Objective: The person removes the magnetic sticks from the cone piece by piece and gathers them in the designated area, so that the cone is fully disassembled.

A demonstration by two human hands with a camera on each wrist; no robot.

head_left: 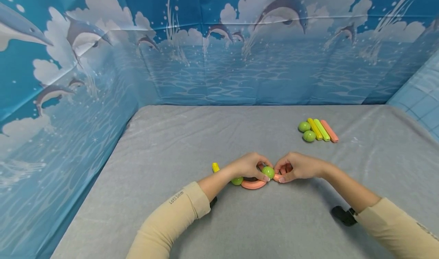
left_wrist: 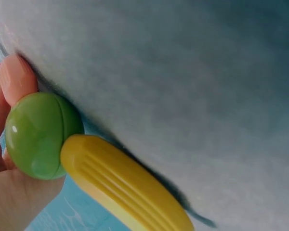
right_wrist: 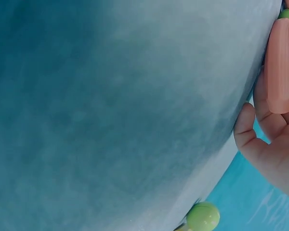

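Observation:
My left hand (head_left: 252, 165) holds a glossy green ball (head_left: 268, 172) between thumb and fingers. From my right hand's (head_left: 300, 165) pinch, a straight salmon stick (right_wrist: 281, 67) meets that ball; it is mostly covered in the head view. A curved salmon piece (head_left: 253, 184) runs from the held ball to another green ball (head_left: 237, 181), partly behind the left wrist. Beyond that ball extends a yellow stick (head_left: 215, 167), which shows its grooved side (left_wrist: 127, 183) in the left wrist view. The parts form a chain low over the grey cloth.
At the back right of the grey cloth (head_left: 171, 144) lie two green balls (head_left: 309, 136) beside a yellow stick (head_left: 315, 129), a lime stick (head_left: 322, 130) and a salmon stick (head_left: 329, 131). A blue dolphin-print curtain (head_left: 219, 72) borders the table at the back and left.

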